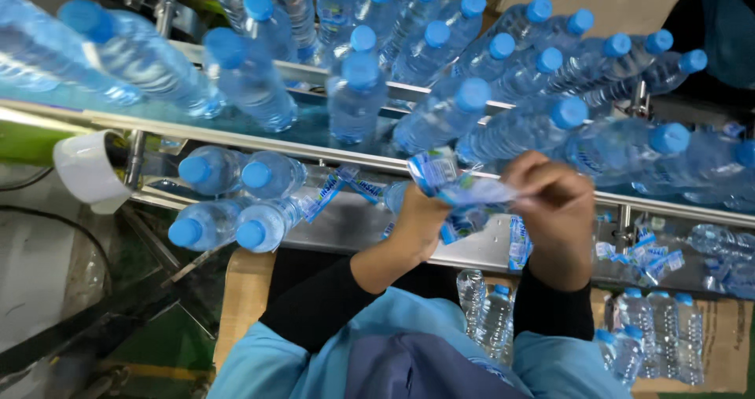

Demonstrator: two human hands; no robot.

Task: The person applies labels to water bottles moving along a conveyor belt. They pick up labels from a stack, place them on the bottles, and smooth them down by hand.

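Both hands pinch one blue-white label sleeve (464,188): left hand (417,222) half hides its end, right hand (554,206) clamps the other.

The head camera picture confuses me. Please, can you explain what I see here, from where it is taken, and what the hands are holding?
The camera sits on a person's head and looks straight down. No robot: these are two bare hands with black sleeves. The left hand and right hand together hold a thin blue-and-white plastic label sleeve, stretched between them. Beyond them runs a metal conveyor crowded with clear water bottles with blue caps. Four more bottles stand on a lower shelf at the left. Loose labels lie at the right.
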